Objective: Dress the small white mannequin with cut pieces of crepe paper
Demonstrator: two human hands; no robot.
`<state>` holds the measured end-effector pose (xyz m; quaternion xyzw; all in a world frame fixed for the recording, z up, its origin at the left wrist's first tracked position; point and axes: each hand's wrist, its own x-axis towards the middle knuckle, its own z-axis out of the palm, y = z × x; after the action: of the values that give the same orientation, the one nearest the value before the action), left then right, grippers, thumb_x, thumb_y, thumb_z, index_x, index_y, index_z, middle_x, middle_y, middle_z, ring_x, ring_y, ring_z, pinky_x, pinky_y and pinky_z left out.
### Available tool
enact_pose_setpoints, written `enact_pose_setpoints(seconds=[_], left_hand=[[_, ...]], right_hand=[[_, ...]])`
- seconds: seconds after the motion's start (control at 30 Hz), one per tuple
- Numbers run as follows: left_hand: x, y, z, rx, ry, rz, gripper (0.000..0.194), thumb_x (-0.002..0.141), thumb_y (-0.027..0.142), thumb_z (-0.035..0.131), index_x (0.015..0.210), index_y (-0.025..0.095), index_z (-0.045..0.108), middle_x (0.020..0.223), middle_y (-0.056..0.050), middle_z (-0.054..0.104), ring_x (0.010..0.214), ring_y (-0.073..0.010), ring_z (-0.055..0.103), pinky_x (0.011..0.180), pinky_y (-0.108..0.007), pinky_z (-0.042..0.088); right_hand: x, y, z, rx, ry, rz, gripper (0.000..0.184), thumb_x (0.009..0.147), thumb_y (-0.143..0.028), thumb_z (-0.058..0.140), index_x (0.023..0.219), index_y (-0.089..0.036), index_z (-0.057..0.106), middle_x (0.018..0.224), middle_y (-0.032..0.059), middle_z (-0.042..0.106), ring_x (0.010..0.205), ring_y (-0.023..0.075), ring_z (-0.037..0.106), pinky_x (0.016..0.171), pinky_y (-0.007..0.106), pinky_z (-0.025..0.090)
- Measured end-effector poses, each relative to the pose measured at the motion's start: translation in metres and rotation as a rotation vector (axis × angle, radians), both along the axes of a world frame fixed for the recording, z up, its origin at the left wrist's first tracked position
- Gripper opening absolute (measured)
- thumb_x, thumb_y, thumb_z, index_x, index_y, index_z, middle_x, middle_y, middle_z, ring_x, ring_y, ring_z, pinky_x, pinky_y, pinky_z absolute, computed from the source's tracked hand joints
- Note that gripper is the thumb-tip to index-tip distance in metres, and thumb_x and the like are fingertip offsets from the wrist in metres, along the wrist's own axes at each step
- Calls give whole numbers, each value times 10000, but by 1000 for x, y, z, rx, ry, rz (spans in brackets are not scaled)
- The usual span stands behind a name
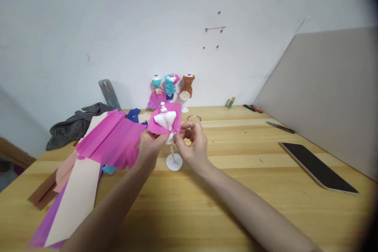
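Just left of the frame's centre, I hold a square of bright magenta crepe-like paper around the back and sides of a small white plastic dress-form figure. My left hand pinches the paper's lower left edge, thumb towards the figure's waist, probably so the paper stays drawn in there. My right hand curls at the lower right corner, thumb and forefinger narrow beside the waist; the tips overlap the paper, so I cannot tell whether they are closed on it. The figure stands upright on its round white base, which likely steadies it while both hands work higher up. At the left of the frame, a pleated magenta paper bundle lies over a long cream paper sheet, perhaps put there to leave the middle of the pale wooden tabletop to my forearms. Behind the figure, three small dressed forms stand near the wall, seemingly kept out of my way. As for containers, a grey cylindrical bottle leans at the tabletop's far left, its contents hidden, and a little green-and-yellow bottle tilts at the far edge, right of centre; what it holds I cannot see.
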<state>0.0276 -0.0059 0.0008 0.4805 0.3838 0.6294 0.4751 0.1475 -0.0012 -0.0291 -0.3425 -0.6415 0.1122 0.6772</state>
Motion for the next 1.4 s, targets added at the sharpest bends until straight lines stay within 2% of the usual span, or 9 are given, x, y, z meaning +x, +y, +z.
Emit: enact_pose_setpoints(seconds=[0.13,0.2,0.47,0.77,0.93,1.07,1.23,1.4], left_hand=[[-1,0,-1,0,-10,-60,400,598,165,750,990,120,685,933,-68,730,938,-230,648,836,-319,490],[-2,0,-2,5,-10,-80,393,608,171,747,993,124,686,957,-71,728,947,-229,647,851,-323,487],[-1,-1,-1,5,5,-41,337,602,184,750,931,135,697,897,-45,730,878,-210,657,823,-319,484],[0,-1,-3,5,9,-19,339,625,188,734,958,138,691,908,-46,729,906,-212,652,810,-301,484],[1,-1,-3,-2,1,4,350,613,186,729,957,130,688,899,-55,728,923,-233,655,822,-323,491],[2,-2,-1,7,-8,-32,353,629,160,684,980,128,673,929,-60,724,944,-239,653,839,-329,491],[3,-3,0,3,-14,-85,350,621,143,654,970,137,671,930,-48,719,962,-244,647,851,-328,492],[2,-2,-4,85,-48,-140,342,667,137,614,1000,163,689,955,-45,723,960,-241,647,856,-330,491]], right_hand=[[4,3,-2,205,-172,-95,294,779,-61,530,1018,-229,496,856,19,553,631,122,523,551,260,456],[6,3,1,232,-229,-98,283,782,-48,514,1000,-227,519,854,30,561,662,138,526,553,265,447],[5,1,7,122,-183,-70,159,806,-60,482,766,-211,513,717,12,534,646,148,502,579,284,421],[2,-3,11,76,-83,-18,156,784,-65,530,702,-197,509,667,1,511,600,132,477,538,262,395],[1,-2,6,70,-57,-59,121,801,-85,522,807,-201,555,734,3,563,599,121,514,554,262,434],[0,-1,3,82,-71,-78,150,804,-95,526,893,-206,572,762,7,583,607,120,529,561,262,452],[1,-2,5,100,-97,-65,160,803,-80,508,878,-209,567,745,6,563,621,126,517,563,263,446],[2,-3,9,115,-147,-45,165,798,-88,522,900,-216,541,763,6,521,595,124,492,535,261,431]])
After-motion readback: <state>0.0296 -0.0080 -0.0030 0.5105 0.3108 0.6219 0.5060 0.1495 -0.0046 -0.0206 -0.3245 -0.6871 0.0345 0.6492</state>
